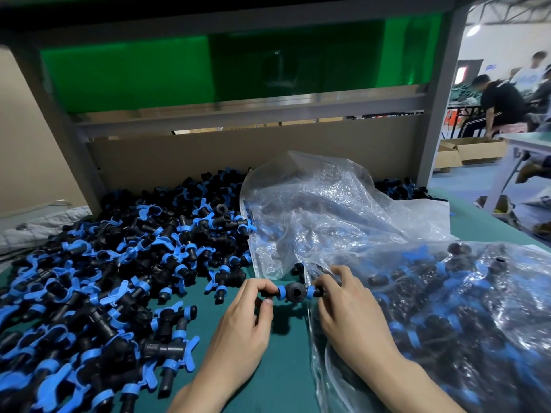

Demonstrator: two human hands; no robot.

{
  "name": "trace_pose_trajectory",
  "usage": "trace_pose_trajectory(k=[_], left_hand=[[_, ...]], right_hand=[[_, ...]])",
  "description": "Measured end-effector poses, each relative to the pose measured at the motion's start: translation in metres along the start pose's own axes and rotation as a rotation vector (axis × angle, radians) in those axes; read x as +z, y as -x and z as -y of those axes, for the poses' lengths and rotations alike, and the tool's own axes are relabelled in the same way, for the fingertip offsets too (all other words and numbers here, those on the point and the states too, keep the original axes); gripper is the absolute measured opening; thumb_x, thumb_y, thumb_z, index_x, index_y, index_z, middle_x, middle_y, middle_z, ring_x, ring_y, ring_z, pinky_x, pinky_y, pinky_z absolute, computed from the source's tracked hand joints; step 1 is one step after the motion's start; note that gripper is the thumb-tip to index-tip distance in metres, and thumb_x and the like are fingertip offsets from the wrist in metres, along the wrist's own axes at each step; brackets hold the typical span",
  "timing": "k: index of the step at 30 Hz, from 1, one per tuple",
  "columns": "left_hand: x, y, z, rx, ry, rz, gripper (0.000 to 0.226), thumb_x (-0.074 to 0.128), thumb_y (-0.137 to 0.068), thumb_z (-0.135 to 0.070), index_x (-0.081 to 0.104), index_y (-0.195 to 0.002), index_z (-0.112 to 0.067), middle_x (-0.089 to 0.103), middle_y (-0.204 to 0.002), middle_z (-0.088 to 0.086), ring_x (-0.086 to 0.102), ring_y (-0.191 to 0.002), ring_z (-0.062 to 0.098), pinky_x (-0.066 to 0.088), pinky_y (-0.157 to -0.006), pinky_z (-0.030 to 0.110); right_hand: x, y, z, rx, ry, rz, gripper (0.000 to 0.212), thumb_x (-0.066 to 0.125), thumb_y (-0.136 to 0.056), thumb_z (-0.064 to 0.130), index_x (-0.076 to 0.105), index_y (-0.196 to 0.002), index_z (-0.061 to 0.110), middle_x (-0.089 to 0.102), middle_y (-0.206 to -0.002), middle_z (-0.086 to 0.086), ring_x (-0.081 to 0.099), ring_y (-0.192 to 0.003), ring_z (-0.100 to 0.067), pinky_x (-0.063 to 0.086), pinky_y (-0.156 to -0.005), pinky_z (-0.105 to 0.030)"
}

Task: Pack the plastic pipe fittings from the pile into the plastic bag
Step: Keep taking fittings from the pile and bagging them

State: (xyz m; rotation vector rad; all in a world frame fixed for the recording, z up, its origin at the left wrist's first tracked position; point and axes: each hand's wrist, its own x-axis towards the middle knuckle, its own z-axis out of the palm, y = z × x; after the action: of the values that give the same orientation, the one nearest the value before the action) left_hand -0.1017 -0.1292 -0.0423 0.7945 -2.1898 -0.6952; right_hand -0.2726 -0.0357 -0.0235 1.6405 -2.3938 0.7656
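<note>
Green surface [283, 353] nearest me; I see my left hand [241, 320] and right hand [351, 311] each pinching an end of one black fitting [296, 292] with two blue collars, just before the clear plastic bag [322, 210]; the matching pile [119, 263] spreads left and beyond

left hand [248, 311], right hand [349, 308] — both pinching

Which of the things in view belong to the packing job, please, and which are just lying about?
Job: fitting gripped between left hand and right hand; pile of fittings; loose clear bag; bag holding fittings.
Lying about: cardboard boxes; green panel; white table.
</note>
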Motion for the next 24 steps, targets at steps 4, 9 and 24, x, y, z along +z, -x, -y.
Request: trace_pose_trajectory(k=[4, 9, 24], left_hand=[[0.0001, -0.0003, 0.0009, 0.001, -0.005, -0.003, 0.013, 0.044, -0.101, -0.033, 0.044, -0.106, -0.045, 0.055, -0.100, -0.022, 0.046, -0.054, 0.008, 0.041, -0.057, 0.031], [0.0005, -0.0006, 0.0016, 0.004, -0.012, 0.003, 0.013, 0.044, -0.101, -0.033, 0.044, -0.105, -0.046, 0.055, -0.103, -0.023, 0.050, -0.059, 0.004, 0.041, -0.058, 0.028], [0.0007, -0.0020, 0.0035, -0.012, 0.025, 0.025, 0.008, 0.045, -0.099, -0.038, 0.044, -0.104, -0.045, 0.056, -0.093, -0.021, 0.040, -0.048, 0.008, 0.035, -0.052, 0.028]], right_hand=[[-0.0004, 0.0004, 0.0002, -0.004, 0.002, -0.003, 0.022, 0.042, -0.099, 0.029, 0.052, -0.118, 0.028, 0.039, -0.137, 0.003, 0.050, -0.107, -0.021, 0.039, -0.084, -0.033], [-0.0008, 0.0000, 0.0003, -0.004, 0.000, -0.004, 0.022, 0.042, -0.099, 0.029, 0.052, -0.119, 0.028, 0.039, -0.137, 0.003, 0.050, -0.107, -0.020, 0.040, -0.085, -0.032], [-0.0023, -0.0002, 0.0024, -0.001, 0.016, 0.002, 0.022, 0.041, -0.099, 0.028, 0.052, -0.118, 0.026, 0.041, -0.135, 0.002, 0.051, -0.105, -0.022, 0.041, -0.084, -0.034]])
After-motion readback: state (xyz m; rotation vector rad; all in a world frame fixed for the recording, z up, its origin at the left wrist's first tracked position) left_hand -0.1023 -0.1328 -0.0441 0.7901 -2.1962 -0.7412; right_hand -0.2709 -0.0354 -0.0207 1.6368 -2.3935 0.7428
